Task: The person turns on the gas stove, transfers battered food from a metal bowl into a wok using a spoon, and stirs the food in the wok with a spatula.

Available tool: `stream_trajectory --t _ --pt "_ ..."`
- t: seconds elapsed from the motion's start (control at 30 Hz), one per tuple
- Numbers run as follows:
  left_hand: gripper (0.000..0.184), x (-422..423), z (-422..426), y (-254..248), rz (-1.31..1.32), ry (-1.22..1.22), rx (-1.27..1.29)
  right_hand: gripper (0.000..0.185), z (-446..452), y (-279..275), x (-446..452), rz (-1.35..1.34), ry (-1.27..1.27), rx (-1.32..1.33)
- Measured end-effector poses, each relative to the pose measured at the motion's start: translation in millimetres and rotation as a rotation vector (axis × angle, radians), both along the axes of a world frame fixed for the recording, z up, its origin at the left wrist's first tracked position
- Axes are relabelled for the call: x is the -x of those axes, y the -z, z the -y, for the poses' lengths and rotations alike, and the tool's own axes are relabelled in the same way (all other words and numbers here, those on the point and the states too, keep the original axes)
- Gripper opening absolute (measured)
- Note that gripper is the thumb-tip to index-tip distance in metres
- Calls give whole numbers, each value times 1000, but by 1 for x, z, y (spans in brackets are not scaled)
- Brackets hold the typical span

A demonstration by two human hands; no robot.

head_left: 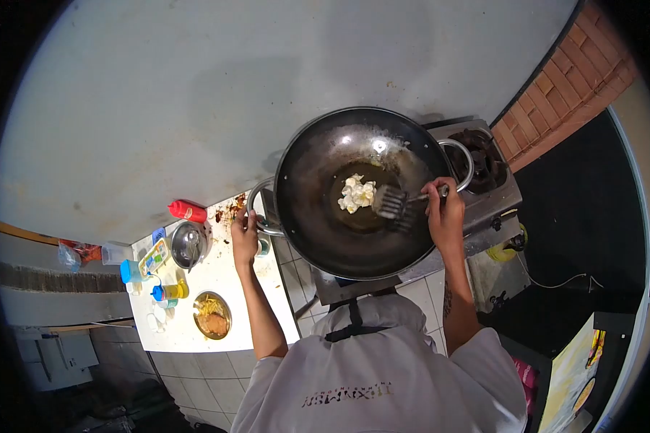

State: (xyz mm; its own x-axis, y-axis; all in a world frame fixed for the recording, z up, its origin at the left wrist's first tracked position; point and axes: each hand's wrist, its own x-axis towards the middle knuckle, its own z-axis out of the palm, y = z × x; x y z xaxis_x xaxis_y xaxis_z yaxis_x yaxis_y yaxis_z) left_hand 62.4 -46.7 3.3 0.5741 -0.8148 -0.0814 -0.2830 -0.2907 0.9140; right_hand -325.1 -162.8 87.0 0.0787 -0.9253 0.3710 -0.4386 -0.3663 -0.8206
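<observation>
A large dark wok (318, 238) sits on the stove with a little oil in its bottom. Pale whitish-yellow food lumps (356, 193) lie together in the oil; their kind is unclear. My right hand (446, 213) grips the handle of a slotted spatula (391, 202), whose head is just right of the lumps, inside the wok. My left hand (244, 234) is closed at the wok's left loop handle (258, 209). The right loop handle (471, 162) stands free above my right hand.
Left of the wok, a white table (253, 303) holds a red squeeze bottle (188, 211), a metal bowl (188, 245), a plate of food (211, 315) and blue-capped containers (170, 291). A second burner (477, 155) is at the right; a wall (159, 108) rises behind.
</observation>
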Motion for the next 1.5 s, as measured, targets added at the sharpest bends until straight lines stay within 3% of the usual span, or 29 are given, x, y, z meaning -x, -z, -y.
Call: stream_trajectory --t 0.07,0.13,0.47,0.53,0.83,1.13,1.33,1.5 --pt "40 0 2 -1 -12 7 -11 10 1 -4 0 90 18 4" --pt "42 -1 2 3 -131 3 61 10 0 -16 2 -97 52 -31" --pt "45 4 2 -4 -161 -25 44 15 -3 -8 0 -12 9 24" --pt "34 5 2 -5 -132 -13 50 16 -5 -3 -2 -42 -26 27" --pt "29 6 2 -1 -113 -14 79 16 -17 -11 -7 -56 -197 -96" --pt "27 2 1 1 -99 4 41 13 -19 -8 -13 -82 -141 -111" --pt "33 2 1 2 -102 27 97 12 -14 -13 -21 96 -175 -10" --pt "34 5 2 -3 -175 16 109 12 -15 -9 -14 -34 -200 32"
